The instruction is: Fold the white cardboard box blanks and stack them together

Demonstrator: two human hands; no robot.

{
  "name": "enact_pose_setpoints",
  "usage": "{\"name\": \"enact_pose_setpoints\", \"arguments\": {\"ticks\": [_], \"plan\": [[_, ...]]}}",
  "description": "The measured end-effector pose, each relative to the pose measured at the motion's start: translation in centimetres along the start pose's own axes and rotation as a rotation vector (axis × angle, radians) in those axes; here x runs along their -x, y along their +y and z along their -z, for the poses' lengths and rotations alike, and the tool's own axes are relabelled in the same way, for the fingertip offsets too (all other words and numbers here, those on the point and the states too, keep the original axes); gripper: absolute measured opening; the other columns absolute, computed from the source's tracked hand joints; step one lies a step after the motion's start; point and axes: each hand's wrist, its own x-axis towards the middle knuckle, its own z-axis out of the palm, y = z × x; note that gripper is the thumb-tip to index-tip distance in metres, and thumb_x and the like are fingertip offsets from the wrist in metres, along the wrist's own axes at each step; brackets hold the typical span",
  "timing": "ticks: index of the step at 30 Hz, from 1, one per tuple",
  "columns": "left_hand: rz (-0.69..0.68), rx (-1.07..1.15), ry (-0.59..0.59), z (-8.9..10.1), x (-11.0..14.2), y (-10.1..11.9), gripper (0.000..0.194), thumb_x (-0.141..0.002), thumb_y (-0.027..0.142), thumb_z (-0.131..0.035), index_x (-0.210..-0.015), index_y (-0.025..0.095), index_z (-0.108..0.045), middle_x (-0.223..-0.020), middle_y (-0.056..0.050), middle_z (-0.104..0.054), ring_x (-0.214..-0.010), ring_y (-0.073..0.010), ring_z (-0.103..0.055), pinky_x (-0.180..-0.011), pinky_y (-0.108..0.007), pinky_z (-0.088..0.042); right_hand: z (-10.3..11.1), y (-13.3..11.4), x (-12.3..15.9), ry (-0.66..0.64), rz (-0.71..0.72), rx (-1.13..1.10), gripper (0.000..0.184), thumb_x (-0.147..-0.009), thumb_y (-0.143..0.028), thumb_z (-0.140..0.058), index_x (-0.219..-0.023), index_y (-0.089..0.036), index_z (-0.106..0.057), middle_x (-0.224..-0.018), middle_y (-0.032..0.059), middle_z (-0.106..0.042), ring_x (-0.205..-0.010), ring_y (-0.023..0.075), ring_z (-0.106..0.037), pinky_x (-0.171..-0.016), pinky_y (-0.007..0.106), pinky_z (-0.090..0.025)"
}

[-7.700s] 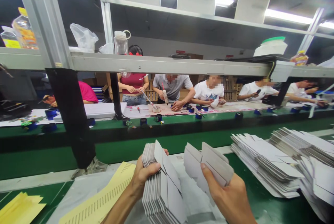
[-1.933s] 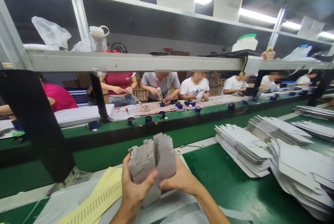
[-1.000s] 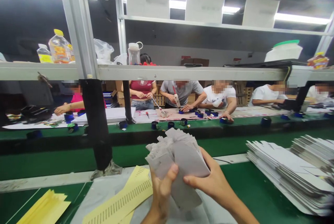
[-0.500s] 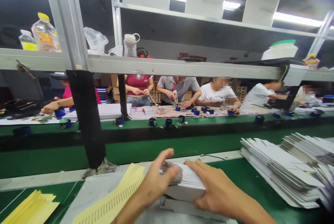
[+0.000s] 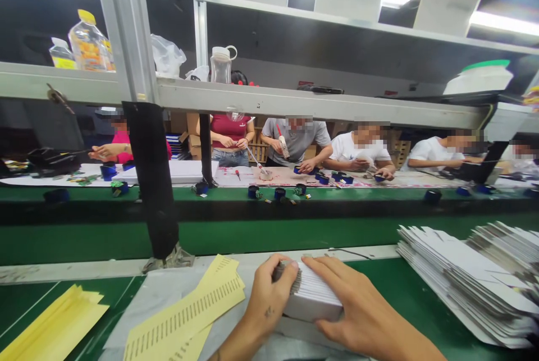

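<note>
The stack of cards [image 5: 309, 296] lies flat on the desk [image 5: 391, 293], long axis left-right, clasped between the left hand [image 5: 269, 302] and right hand [image 5: 357, 316], both curled closed around its ends.

Both hands press on 1 stack of flat cards [image 5: 314, 296], and room around that grip is uneven. To its right, bare green tabletop [image 5: 387, 288] gives a clear lane before the heaps of white die-cut sheets [image 5: 455, 277] block the far right. To its left, yellow perforated strips [image 5: 189, 316] lie close on grey plastic film [image 5: 155, 299]. Further left stands a black post [image 5: 151, 181]. Beyond the grip, the green conveyor belt [image 5: 252, 234] runs open, with a low metal shelf rail [image 5: 295, 105] overhead.
</note>
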Motion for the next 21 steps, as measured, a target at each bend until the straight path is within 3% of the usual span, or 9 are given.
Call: {"name": "enact_pose_setpoints", "arguments": {"ticks": [5, 10, 13, 16, 21], "plan": [[-0.042, -0.101, 0.015, 0.0, -0.2, 0.4, 0.03, -0.09, 0.043, -0.048, -0.075, 0.019, -0.058, -0.071, 0.0, -0.056, -0.072, -0.0191, -0.05, -0.068, -0.031, -0.033, 0.2, 0.2, 0.1, 0.007, -0.049, 0.011, 0.085, -0.061, -0.024, -0.067, -0.142, -0.029, -0.044, -0.142, 0.0071, -0.048, -0.127, 0.0287, -0.045, -0.109, 0.044, -0.035], [-0.046, -0.065, 0.011, 0.0, 0.1, 0.3, 0.033, -0.091, 0.045, -0.046, -0.075, 0.019, -0.057, -0.074, 0.0, -0.056, -0.076, -0.0196, -0.05, -0.07, -0.03, -0.034, -0.4, 1.1, 1.1, 0.049, -0.32, -0.172, 0.071, -0.061, -0.029, -0.069, -0.13, -0.028, -0.049, -0.136, 0.006, -0.051, -0.121, 0.0281, -0.051, -0.104, 0.044, -0.04], [-0.025, -0.01, 0.011, -0.4, 0.3, 0.1, 0.033, -0.089, 0.047, -0.047, -0.075, 0.019, -0.056, -0.072, 0.001, -0.054, -0.075, -0.0189, -0.049, -0.069, -0.029, -0.034, -1.4, 1.2, 1.6, 0.14, -0.351, -0.373, 0.068, -0.062, -0.027, -0.068, -0.126, -0.026, -0.048, -0.136, 0.0058, -0.049, -0.125, 0.0252, -0.049, -0.108, 0.039, -0.038], [-0.014, 0.03, 0.073, -1.0, 0.4, 0.0, 0.03, -0.088, 0.048, -0.049, -0.078, 0.02, -0.053, -0.073, 0.001, -0.051, -0.074, -0.0185, -0.047, -0.069, -0.028, -0.035, -2.3, 1.0, 1.5, 0.247, -0.293, -0.495, 0.067, -0.06, -0.028, -0.072, -0.125, -0.027, -0.053, -0.137, 0.0043, -0.05, -0.128, 0.0253, -0.048, -0.109, 0.036, -0.037], [-0.006, 0.055, 0.188, -1.6, 0.5, -0.1, 0.027, -0.087, 0.046, -0.048, -0.078, 0.02, -0.051, -0.073, 0.001, -0.051, -0.074, -0.0191, -0.046, -0.07, -0.029, -0.034, -3.6, 0.5, 0.5, 0.531, -0.299, -0.651, 0.038, -0.076, -0.053, -0.06, -0.101, -0.026, -0.068, -0.109, 0.0046, -0.067, -0.105, 0.0262, -0.061, -0.094, 0.035, -0.049]]}}
